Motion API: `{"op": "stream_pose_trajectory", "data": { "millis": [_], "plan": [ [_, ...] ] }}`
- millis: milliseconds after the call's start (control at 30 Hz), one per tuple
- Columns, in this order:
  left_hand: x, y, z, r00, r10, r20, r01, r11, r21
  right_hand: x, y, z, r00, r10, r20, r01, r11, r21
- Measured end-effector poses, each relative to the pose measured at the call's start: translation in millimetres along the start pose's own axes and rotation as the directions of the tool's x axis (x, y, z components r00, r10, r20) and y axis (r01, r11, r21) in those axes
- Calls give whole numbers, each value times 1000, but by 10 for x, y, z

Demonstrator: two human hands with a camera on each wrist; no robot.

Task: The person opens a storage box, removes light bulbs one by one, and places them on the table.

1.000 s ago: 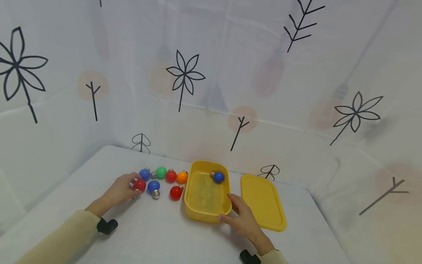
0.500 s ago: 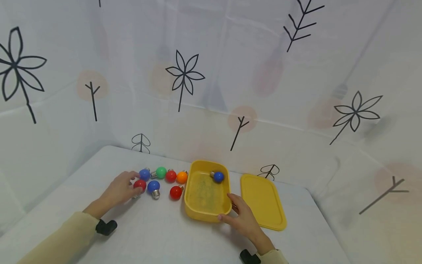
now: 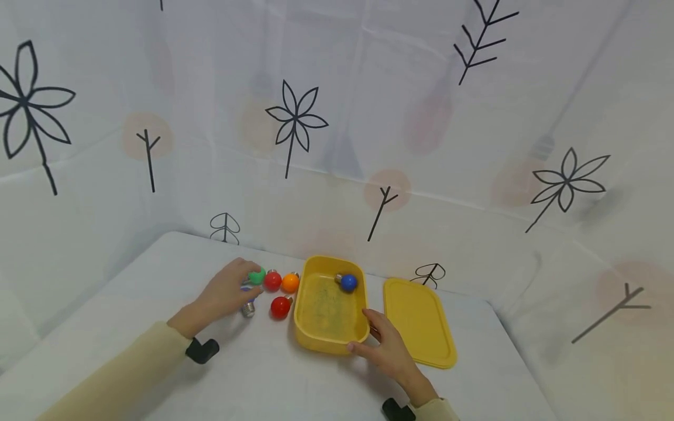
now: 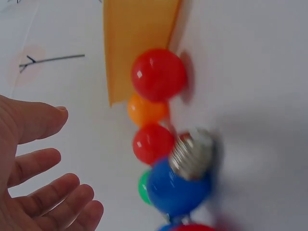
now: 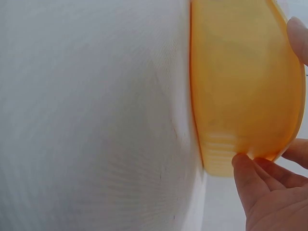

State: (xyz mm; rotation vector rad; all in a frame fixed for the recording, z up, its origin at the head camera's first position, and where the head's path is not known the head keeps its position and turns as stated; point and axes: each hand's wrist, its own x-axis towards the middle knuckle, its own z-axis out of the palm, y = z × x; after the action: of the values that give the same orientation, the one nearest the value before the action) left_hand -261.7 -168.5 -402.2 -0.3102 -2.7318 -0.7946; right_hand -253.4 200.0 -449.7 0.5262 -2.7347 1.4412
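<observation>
Fingers spread and holding nothing, my left hand (image 3: 226, 292) hovers over the left end of a group of toy light bulbs. Below it in the head view lies a blue bulb (image 4: 179, 185), its silver screw base showing; the green bulb (image 3: 257, 276) peeks out past the fingertips. A red bulb (image 4: 195, 228) and another blue one are cut off at the bottom of the left wrist view, and hidden by the hand in the head view. My right hand (image 3: 388, 348) grips the near right corner of the yellow box (image 3: 329, 345), which has one blue bulb (image 3: 348, 283) inside.
Between the left hand and the box lie a red bulb (image 3: 272, 281), an orange bulb (image 3: 290, 283) and a nearer red bulb (image 3: 281, 307). A flat yellow lid (image 3: 418, 321) lies right of the box. A patterned cloth (image 3: 337, 146) hangs behind the white table.
My left hand has let go of the red bulb at the left end and moved right and up, over the blue bulb. My right hand and the box have stayed put.
</observation>
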Motion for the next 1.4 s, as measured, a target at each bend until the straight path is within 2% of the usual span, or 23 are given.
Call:
{"op": "stream_pose_trajectory", "data": {
  "millis": [233, 400, 533, 633, 767, 867, 1033, 1200, 1333, 1400],
  "plan": [
    [209, 397, 125, 996, 19, 91, -13, 998, -69, -5, 10, 12, 1000, 14, 3, -14, 1000, 3],
    [384, 623, 205, 987, 115, 115, -104, 990, -94, -16, -11, 0, 1000, 16, -5, -16, 1000, -17],
    [536, 795, 291, 971, 197, 132, -185, 977, -103, -24, -5, -20, 1000, 2, -15, -2, 1000, -10],
    [630, 909, 367, 955, 255, 154, -237, 963, -126, -29, -4, -33, 1000, 5, -14, -6, 1000, -8],
    [747, 1045, 469, 929, 316, 195, -286, 944, -164, -35, -12, -50, 1000, 16, -13, -16, 1000, -18],
    [830, 1133, 544, 912, 338, 234, -301, 937, -180, -37, -8, -61, 1000, 18, -16, -18, 1000, -12],
    [966, 1230, 657, 891, 354, 285, -312, 932, -182, -44, -23, -66, 1000, 17, -16, -17, 1000, 5],
    [1107, 1250, 759, 875, 357, 326, -296, 929, -223, -30, -25, -49, 1000, 13, -14, -13, 1000, -1],
    [1206, 1210, 862, 868, 341, 361, -272, 934, -230, -15, -27, -25, 1000, 20, -4, -20, 1000, -3],
    [1246, 1189, 910, 869, 330, 369, -257, 938, -235, -11, -37, -16, 1000, 21, 3, -21, 1000, -3]
  ]
}}
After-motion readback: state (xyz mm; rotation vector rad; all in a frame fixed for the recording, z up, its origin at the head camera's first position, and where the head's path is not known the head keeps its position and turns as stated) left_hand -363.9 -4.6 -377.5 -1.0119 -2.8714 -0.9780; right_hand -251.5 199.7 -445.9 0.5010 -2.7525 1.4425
